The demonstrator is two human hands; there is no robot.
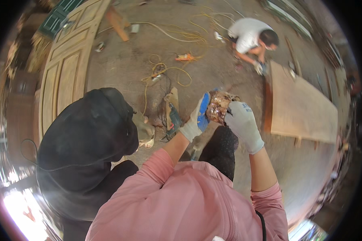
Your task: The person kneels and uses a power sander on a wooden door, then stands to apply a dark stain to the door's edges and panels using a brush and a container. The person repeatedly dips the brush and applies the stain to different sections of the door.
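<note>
step in hand, my read: handling a glossy brown-and-amber bundle, seemingly in clear plastic (219, 108), held up between both sets of fingers, clear of the concrete-grey floor (120, 68).

left hand (198, 117), white glove with blue palm: fingers wrapped on the bundle's left side, taking the grip. right hand (244, 123), pale grey glove: over the bundle's right edge, fingertips partly hidden. can't tell if they pinch the wrap or reach inside. contents unclear too.

next move, judging by the pose: calls for left fingers steadying while right fingers work that edge. slick wrap could slip in gloves, so firm hold, no crushing.

around: dark teal power tool (173, 119) on the floor, left of the left fingers. flat light-brown wooden panel (303, 106) well right of the right fingers; white-shirted co-worker (249, 36) crouches at its far end.
</note>
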